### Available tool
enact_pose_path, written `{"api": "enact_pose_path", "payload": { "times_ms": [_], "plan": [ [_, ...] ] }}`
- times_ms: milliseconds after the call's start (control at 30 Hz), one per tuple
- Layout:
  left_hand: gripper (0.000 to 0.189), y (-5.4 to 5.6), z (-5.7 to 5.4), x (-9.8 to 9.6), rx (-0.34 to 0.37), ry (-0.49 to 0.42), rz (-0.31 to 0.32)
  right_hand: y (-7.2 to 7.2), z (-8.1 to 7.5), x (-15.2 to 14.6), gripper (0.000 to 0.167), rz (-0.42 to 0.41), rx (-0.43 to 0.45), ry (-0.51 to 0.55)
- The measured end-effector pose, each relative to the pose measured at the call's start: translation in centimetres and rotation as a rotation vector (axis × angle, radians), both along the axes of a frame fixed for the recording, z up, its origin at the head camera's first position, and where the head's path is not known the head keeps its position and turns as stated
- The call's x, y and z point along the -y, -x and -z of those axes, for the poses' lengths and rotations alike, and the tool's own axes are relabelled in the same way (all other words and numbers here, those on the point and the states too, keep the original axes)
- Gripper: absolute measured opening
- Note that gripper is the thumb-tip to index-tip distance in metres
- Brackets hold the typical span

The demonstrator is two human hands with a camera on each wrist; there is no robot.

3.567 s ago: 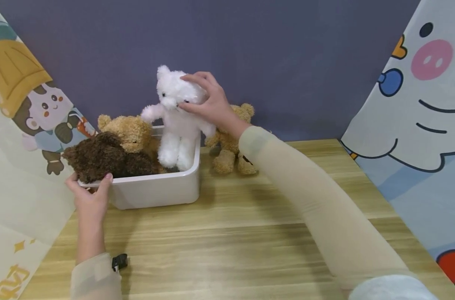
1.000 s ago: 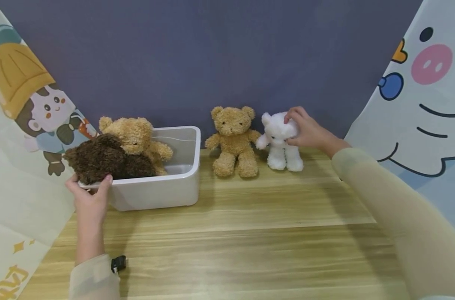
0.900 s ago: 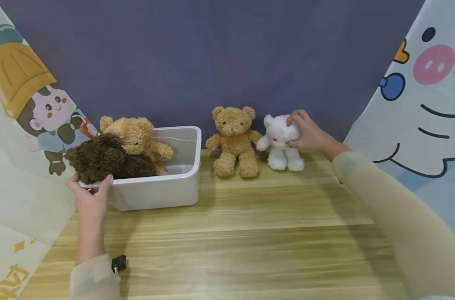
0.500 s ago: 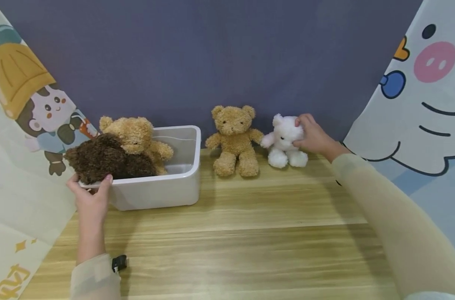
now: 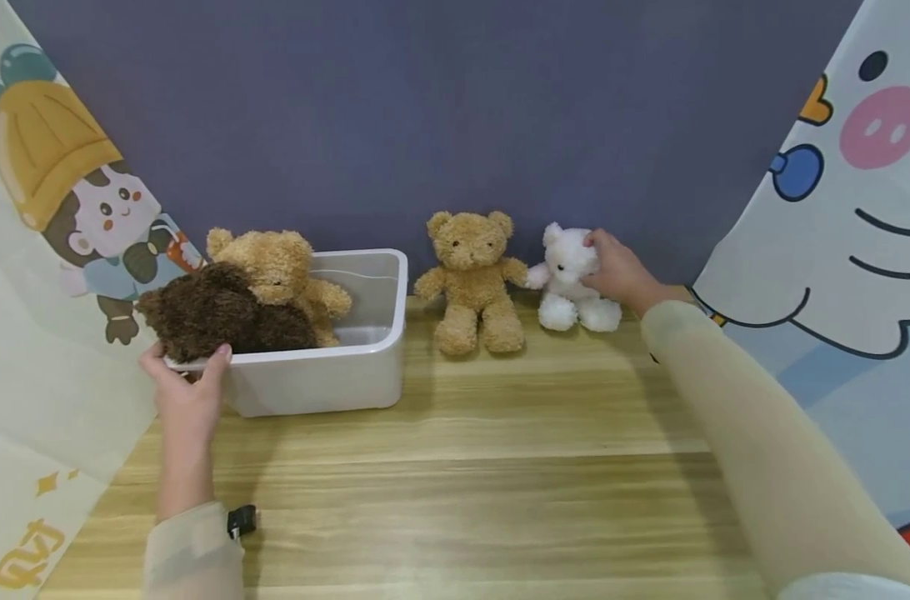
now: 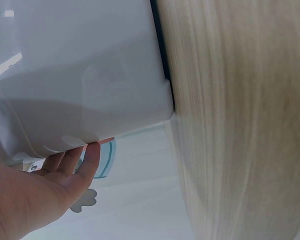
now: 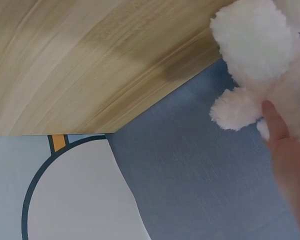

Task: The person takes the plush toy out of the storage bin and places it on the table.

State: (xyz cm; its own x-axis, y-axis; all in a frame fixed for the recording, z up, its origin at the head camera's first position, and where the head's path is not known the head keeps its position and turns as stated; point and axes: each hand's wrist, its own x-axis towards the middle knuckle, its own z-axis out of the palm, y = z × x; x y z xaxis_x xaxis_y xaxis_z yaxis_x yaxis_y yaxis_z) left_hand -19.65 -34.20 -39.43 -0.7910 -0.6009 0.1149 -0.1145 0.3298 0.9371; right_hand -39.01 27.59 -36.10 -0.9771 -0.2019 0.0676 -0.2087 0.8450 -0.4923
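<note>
My right hand point(image 5: 626, 275) holds the white teddy bear point(image 5: 569, 257) by the side of its head, thumb and fingers spread around it. The bear sits on the table against the back wall. In the right wrist view the white bear point(image 7: 252, 42) is cut off at the edge, and a digit of my right hand point(image 7: 290, 165) presses into its fur. To its left sits a tan teddy bear point(image 5: 472, 287). My left hand point(image 5: 188, 404) grips the front left corner of the white bin point(image 5: 320, 387). Inside are another tan bear point(image 5: 275, 265) and a dark brown plush point(image 5: 211, 312).
The wooden table point(image 5: 455, 500) stretches in front of the bin and bears. A dark blue-grey wall point(image 5: 455, 108) closes the back. Printed cartoon panels point(image 5: 815, 250) slant in at both sides. A small black device point(image 5: 241, 521) sits by my left sleeve.
My right hand has carried the white bear from over the bin rightward to the table beside the tan bear. Its legs have gone from straight down to a seated pose. My left hand stays put.
</note>
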Motion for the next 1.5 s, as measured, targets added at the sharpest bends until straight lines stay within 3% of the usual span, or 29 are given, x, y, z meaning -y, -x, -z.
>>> {"api": "enact_pose_path", "payload": {
  "times_ms": [367, 567, 933, 1500],
  "plan": [
    [0.086, 0.0, -0.3, -0.1, -0.019, 0.007, 0.013, 0.9, -0.3, -0.1, 0.074, 0.05, 0.108, -0.026],
    [0.088, -0.2, 0.0, -0.3, -0.001, 0.003, 0.02, 1.4, -1.2, 0.3, 0.079, 0.015, 0.13, -0.06],
    [0.087, 0.1, 0.0, -0.3, -0.001, -0.014, 0.023, 1.1, -6.4, 1.1, 0.091, -0.005, 0.171, -0.268],
    [0.084, 0.1, -0.1, -0.1, -0.016, -0.004, -0.006, -0.3, -15.2, 2.9, 0.1, -0.02, 0.086, -0.345]
  ]
}}
